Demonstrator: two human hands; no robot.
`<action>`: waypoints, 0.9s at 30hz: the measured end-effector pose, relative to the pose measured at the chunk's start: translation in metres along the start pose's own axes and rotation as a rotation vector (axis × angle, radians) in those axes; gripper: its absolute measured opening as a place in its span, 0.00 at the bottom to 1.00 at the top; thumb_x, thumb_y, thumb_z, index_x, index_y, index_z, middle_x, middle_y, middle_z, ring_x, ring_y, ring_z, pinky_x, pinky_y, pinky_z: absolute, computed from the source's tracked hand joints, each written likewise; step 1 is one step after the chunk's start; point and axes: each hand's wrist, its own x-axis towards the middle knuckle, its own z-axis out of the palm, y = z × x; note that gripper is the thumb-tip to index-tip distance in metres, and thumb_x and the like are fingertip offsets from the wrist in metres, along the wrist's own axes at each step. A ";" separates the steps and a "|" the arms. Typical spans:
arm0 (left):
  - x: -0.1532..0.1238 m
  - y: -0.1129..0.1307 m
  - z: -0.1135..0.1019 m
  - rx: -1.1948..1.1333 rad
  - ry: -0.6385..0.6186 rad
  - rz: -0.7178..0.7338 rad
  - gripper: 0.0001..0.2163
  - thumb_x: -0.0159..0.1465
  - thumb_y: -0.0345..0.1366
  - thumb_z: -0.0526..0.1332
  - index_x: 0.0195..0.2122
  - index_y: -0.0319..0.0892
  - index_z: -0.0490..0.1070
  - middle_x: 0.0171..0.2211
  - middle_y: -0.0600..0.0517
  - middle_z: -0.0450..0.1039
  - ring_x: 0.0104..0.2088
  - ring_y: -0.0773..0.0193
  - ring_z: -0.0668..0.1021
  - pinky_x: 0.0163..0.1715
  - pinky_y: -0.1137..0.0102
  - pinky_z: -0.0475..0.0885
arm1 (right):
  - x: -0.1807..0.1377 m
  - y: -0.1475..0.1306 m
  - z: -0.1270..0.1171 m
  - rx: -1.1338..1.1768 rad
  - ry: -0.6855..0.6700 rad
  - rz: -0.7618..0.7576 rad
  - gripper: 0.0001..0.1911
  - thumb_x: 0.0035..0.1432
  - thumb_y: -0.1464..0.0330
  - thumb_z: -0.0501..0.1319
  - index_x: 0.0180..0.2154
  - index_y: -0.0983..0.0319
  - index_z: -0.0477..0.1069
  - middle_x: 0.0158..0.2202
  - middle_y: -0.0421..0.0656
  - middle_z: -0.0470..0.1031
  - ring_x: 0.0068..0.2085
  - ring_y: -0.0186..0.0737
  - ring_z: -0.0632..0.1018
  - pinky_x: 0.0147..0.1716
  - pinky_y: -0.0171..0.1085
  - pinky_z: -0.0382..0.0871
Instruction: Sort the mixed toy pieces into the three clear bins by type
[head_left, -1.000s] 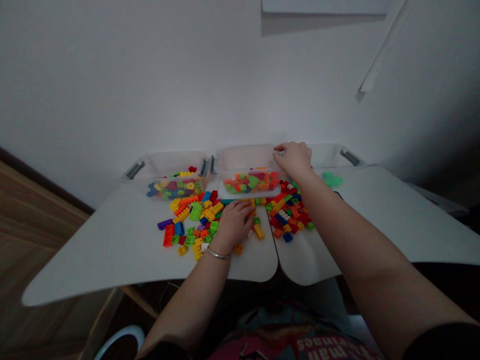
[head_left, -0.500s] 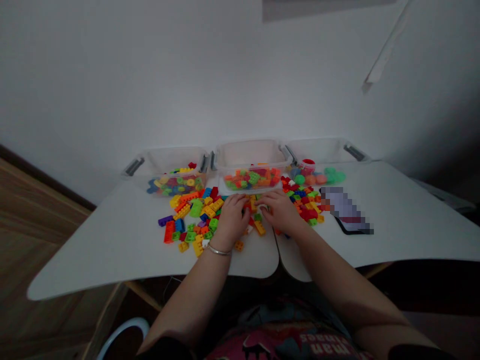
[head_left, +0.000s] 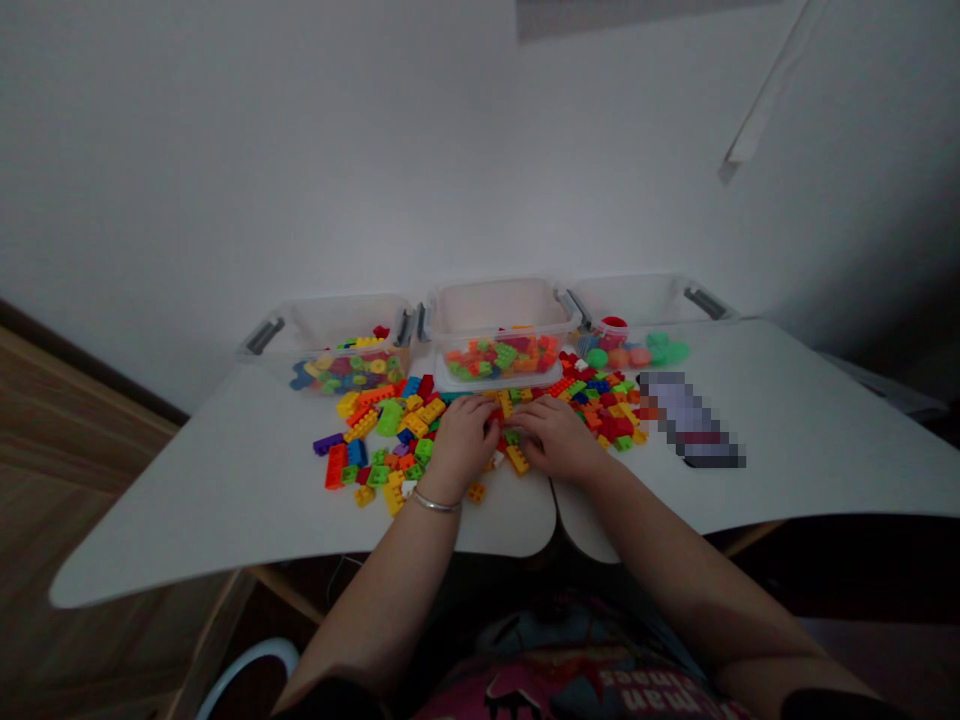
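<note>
Over the middle of a pile of plastic building bricks, my left hand (head_left: 463,448) is closed, with a red building brick (head_left: 496,414) showing at its fingertips and thumb. My right hand (head_left: 556,436) meets it from the other side, fingers curled and thumb drawn in; its fingertips are near the red brick, and what they pinch is too small to make out. Yellow bricks (head_left: 505,402) lie just beyond the fingertips. Another yellow brick (head_left: 517,459) lies below, between the hands. Loose bricks (head_left: 390,418) in several colours spread left of my left hand.
Three clear plastic bins stand along the wall: a left bin (head_left: 330,312) with mixed pieces, a middle bin (head_left: 502,300) with bricks, a right bin (head_left: 637,297) with round pieces and a red cup. More bricks (head_left: 611,410) and a phone (head_left: 694,420) lie right. A seam splits the white table (head_left: 225,490).
My right hand has shifted slightly towards me and to the left, its fingertips closer to the red brick at my left hand. My left hand stays nearly in place.
</note>
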 end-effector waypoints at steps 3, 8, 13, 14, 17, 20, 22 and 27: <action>0.000 0.000 0.000 0.017 -0.008 -0.010 0.12 0.62 0.29 0.60 0.45 0.39 0.77 0.46 0.46 0.78 0.49 0.54 0.75 0.55 0.58 0.70 | 0.000 0.001 -0.002 0.035 -0.023 -0.039 0.20 0.51 0.76 0.61 0.47 0.59 0.76 0.47 0.46 0.78 0.46 0.45 0.74 0.50 0.45 0.67; -0.001 0.000 0.001 0.021 -0.005 -0.022 0.12 0.62 0.30 0.60 0.46 0.40 0.77 0.48 0.46 0.77 0.50 0.54 0.75 0.55 0.58 0.70 | 0.001 0.006 0.002 0.039 -0.048 -0.035 0.14 0.54 0.71 0.64 0.44 0.59 0.77 0.45 0.46 0.79 0.46 0.45 0.74 0.49 0.45 0.67; -0.001 0.000 0.001 0.015 -0.018 -0.038 0.12 0.62 0.30 0.60 0.46 0.40 0.77 0.50 0.47 0.76 0.51 0.54 0.74 0.56 0.58 0.70 | 0.001 0.008 0.007 0.000 -0.021 0.010 0.12 0.55 0.70 0.65 0.43 0.59 0.77 0.41 0.46 0.79 0.44 0.44 0.75 0.49 0.45 0.67; -0.001 0.000 0.001 0.016 -0.019 -0.040 0.12 0.62 0.30 0.60 0.46 0.40 0.77 0.50 0.46 0.76 0.51 0.54 0.74 0.56 0.58 0.70 | 0.001 0.007 0.007 -0.011 -0.022 0.021 0.12 0.55 0.70 0.65 0.43 0.60 0.77 0.41 0.46 0.79 0.44 0.44 0.75 0.49 0.45 0.67; -0.001 0.000 0.002 0.022 -0.022 -0.042 0.12 0.62 0.30 0.60 0.46 0.40 0.77 0.52 0.46 0.74 0.51 0.53 0.74 0.55 0.58 0.70 | 0.001 0.006 0.006 -0.037 -0.040 0.043 0.13 0.54 0.71 0.66 0.43 0.60 0.76 0.41 0.46 0.79 0.44 0.45 0.75 0.49 0.45 0.67; -0.001 -0.001 0.002 0.024 -0.023 -0.042 0.13 0.62 0.30 0.60 0.47 0.41 0.77 0.52 0.46 0.74 0.51 0.54 0.74 0.56 0.58 0.70 | 0.002 0.004 0.005 -0.049 -0.063 0.053 0.14 0.53 0.71 0.66 0.43 0.60 0.76 0.42 0.45 0.79 0.44 0.46 0.75 0.49 0.45 0.66; -0.001 0.000 0.001 0.022 -0.017 -0.046 0.14 0.62 0.30 0.60 0.48 0.41 0.76 0.52 0.46 0.74 0.51 0.54 0.74 0.56 0.58 0.70 | 0.002 0.004 0.005 -0.057 -0.064 0.066 0.14 0.53 0.71 0.66 0.44 0.60 0.75 0.42 0.45 0.79 0.44 0.47 0.75 0.49 0.45 0.66; -0.002 0.004 -0.003 0.069 0.021 -0.057 0.14 0.62 0.30 0.60 0.49 0.42 0.76 0.53 0.45 0.74 0.53 0.52 0.72 0.57 0.57 0.69 | 0.002 0.004 0.005 -0.047 -0.062 0.071 0.12 0.54 0.69 0.66 0.43 0.61 0.75 0.40 0.46 0.79 0.44 0.47 0.75 0.48 0.45 0.67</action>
